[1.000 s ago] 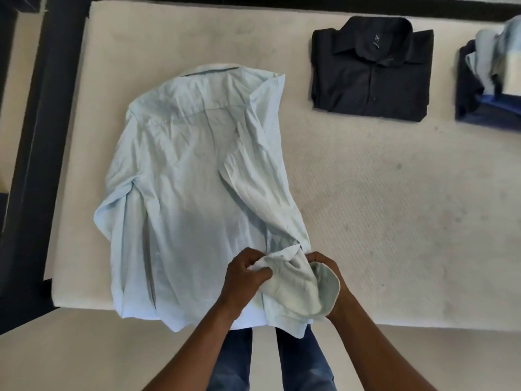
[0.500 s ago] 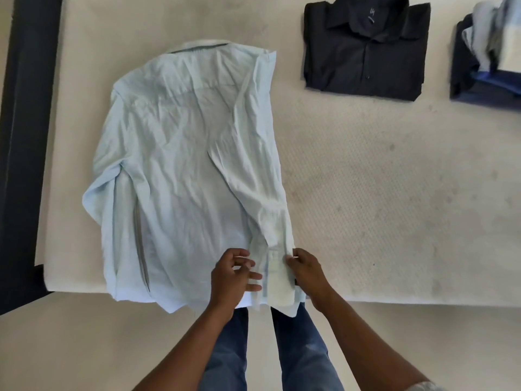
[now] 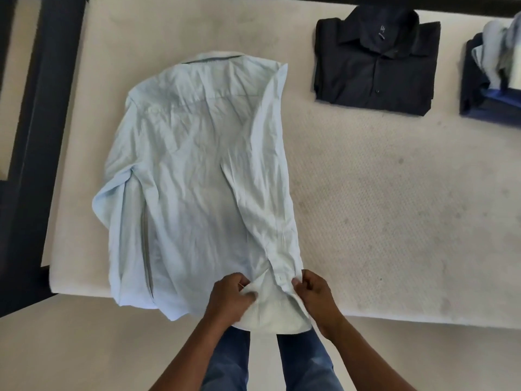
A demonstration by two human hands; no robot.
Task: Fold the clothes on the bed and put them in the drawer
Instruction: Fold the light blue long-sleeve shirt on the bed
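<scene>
closest to me i see two legs in blue jeans (image 3: 225,362), standing at the near edge of the mattress (image 3: 394,221). just beyond them the left hand (image 3: 229,299) and the right hand (image 3: 317,296) both hold the cuff (image 3: 270,314) of the light blue shirt (image 3: 191,179). the left hand has its fingers curled and grips the cloth on the left side of the cuff. the right hand pinches the right side between the thumb and the bent fingers. the cuff hangs a little over the near edge.

the light blue shirt lies spread on the left part of the mattress, with the collar toward the far edge and the hem over the near edge. its right sleeve (image 3: 265,198) is folded over the body and runs from the far shoulder down to the cuff. the other sleeve is bunched along the left side of the shirt.

farther away, near the far edge, a black shirt (image 3: 375,60) lies folded with the collar up, well apart from the light blue one. to the right of it is a pile of clothes (image 3: 493,80), cut by the border of the view. a dark bed frame (image 3: 36,136) runs along the left edge of the mattress.
</scene>
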